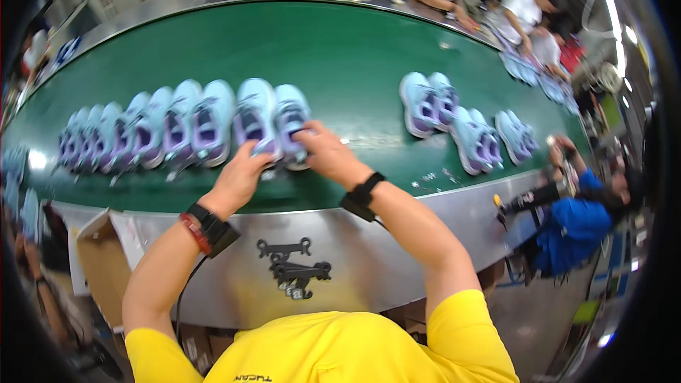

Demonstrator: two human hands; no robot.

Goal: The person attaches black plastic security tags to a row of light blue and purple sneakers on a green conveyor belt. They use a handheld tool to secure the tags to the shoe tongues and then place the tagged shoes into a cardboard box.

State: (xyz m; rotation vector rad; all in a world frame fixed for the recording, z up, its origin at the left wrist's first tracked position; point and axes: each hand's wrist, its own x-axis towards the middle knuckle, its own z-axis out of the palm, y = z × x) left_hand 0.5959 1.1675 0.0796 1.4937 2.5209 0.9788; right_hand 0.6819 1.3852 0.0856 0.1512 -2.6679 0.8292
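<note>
Two light blue sneakers with purple linings stand side by side, toes pointing away, on the green belt. My left hand (240, 176) pinches the heel of the left sneaker (255, 99). With its fingers at the collar, my right hand (333, 154) grips the right sneaker (290, 105). Directly left of this pair, a row of several matching sneakers (183, 110) stretches along the belt. Several black plastic shoe hangers (301, 269) lie on the metal ledge in front of me. Both wrists wear black bands, and a red band is on the left one.
Farther right on the green belt (340, 35) stand more sneaker pairs (425, 103), with small scraps nearby. An open cardboard box (106, 259) sits below the metal edge at left. A person in blue (574, 230) works at right; other people work across the far side.
</note>
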